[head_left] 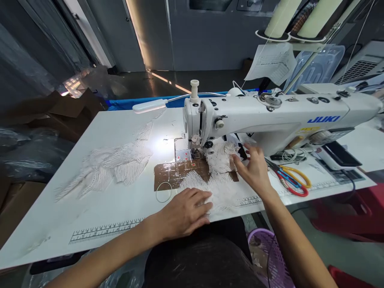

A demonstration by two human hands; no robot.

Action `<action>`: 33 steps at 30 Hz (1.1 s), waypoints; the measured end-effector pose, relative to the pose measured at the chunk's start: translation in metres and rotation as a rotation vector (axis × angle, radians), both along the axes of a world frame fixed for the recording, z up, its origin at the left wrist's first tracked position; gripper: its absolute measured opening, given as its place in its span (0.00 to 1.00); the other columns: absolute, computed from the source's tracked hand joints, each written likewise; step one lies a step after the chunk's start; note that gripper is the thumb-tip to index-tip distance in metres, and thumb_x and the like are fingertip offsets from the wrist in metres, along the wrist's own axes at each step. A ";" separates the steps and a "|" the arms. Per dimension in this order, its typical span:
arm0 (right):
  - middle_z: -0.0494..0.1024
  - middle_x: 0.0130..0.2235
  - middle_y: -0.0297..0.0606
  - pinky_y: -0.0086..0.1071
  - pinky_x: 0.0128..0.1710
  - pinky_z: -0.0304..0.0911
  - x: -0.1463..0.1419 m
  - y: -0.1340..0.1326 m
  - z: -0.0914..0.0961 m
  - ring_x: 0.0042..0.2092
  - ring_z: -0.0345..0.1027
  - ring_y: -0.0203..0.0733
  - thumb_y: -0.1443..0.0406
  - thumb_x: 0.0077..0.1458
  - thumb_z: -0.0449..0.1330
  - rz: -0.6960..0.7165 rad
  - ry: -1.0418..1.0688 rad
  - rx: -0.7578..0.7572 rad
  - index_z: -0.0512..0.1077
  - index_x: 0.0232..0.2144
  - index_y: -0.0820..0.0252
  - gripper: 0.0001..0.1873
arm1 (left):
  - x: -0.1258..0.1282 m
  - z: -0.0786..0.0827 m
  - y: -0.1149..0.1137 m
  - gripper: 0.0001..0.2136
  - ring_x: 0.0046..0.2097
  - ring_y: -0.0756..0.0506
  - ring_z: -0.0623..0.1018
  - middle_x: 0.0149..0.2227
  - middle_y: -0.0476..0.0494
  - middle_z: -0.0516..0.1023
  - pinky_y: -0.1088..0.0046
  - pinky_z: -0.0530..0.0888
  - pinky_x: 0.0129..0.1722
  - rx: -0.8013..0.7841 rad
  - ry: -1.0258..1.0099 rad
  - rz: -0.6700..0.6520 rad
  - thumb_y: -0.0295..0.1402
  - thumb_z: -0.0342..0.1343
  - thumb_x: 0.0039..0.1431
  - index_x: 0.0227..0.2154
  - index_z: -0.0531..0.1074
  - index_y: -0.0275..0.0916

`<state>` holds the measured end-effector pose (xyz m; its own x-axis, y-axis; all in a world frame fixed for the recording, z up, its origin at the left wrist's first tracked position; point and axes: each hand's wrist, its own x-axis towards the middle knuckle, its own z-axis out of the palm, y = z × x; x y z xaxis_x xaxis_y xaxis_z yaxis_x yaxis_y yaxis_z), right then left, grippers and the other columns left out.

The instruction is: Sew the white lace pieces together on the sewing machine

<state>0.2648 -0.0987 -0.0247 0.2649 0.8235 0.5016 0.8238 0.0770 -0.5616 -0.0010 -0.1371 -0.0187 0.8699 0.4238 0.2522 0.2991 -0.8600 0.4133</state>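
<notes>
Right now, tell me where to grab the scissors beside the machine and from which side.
Grip the scissors by the coloured handle loops, coming in from the right. They lie flat on the table with the loops toward the right and the blades pointing left at the right hand, so the loops are the free end.

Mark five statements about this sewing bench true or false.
1. The left hand lies flat on the lace. True.
2. The right hand holds the scissors. False: the scissors lie on the table beside it, and its fingers touch the lace.
3. The machine reads JUKI. True.
4. The lamp is off. False: it lights the table by the needle.
5. A pile of more lace lies to the right of the machine. False: it lies to the left.
</notes>
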 end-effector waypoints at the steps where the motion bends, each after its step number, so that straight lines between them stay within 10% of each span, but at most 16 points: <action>1: 0.71 0.48 0.53 0.54 0.49 0.63 0.002 0.004 -0.002 0.50 0.66 0.59 0.51 0.53 0.59 -0.030 -0.020 -0.045 0.67 0.54 0.64 0.31 | 0.000 0.000 0.003 0.12 0.50 0.37 0.75 0.52 0.30 0.73 0.56 0.74 0.48 0.004 0.014 0.001 0.34 0.53 0.65 0.48 0.71 0.37; 7: 0.75 0.40 0.51 0.48 0.43 0.65 0.000 0.014 -0.009 0.42 0.69 0.56 0.48 0.51 0.59 -0.036 0.022 -0.165 0.65 0.53 0.68 0.36 | 0.001 0.016 0.023 0.15 0.55 0.39 0.73 0.55 0.34 0.72 0.58 0.72 0.53 -0.292 -0.073 0.034 0.36 0.56 0.62 0.50 0.73 0.39; 13: 0.78 0.40 0.48 0.44 0.39 0.65 0.001 0.033 -0.004 0.39 0.71 0.53 0.51 0.47 0.63 -0.104 0.116 -0.175 0.58 0.59 0.67 0.43 | 0.036 0.024 0.050 0.20 0.56 0.36 0.73 0.61 0.32 0.64 0.54 0.71 0.56 -0.766 -0.241 0.445 0.39 0.58 0.60 0.53 0.70 0.39; 19: 0.80 0.34 0.39 0.39 0.40 0.66 0.001 0.042 0.000 0.35 0.72 0.46 0.62 0.52 0.56 0.030 0.228 0.026 0.69 0.51 0.63 0.24 | 0.064 0.021 0.066 0.20 0.57 0.38 0.72 0.57 0.31 0.68 0.58 0.69 0.58 -1.083 -0.486 0.646 0.29 0.60 0.56 0.52 0.65 0.36; 25: 0.79 0.38 0.45 0.42 0.41 0.63 -0.011 0.036 -0.011 0.40 0.71 0.51 0.67 0.58 0.50 0.193 -0.203 0.120 0.73 0.47 0.62 0.19 | 0.073 0.018 0.064 0.19 0.60 0.39 0.68 0.57 0.34 0.68 0.57 0.66 0.60 -1.103 -0.589 0.666 0.28 0.57 0.58 0.52 0.65 0.39; 33: 0.75 0.42 0.51 0.46 0.40 0.65 0.003 0.039 -0.009 0.42 0.68 0.56 0.60 0.60 0.51 -0.035 -0.133 0.077 0.61 0.58 0.67 0.26 | 0.074 0.013 0.075 0.22 0.48 0.42 0.75 0.46 0.38 0.75 0.63 0.73 0.48 -0.877 -0.324 0.683 0.36 0.58 0.57 0.54 0.67 0.39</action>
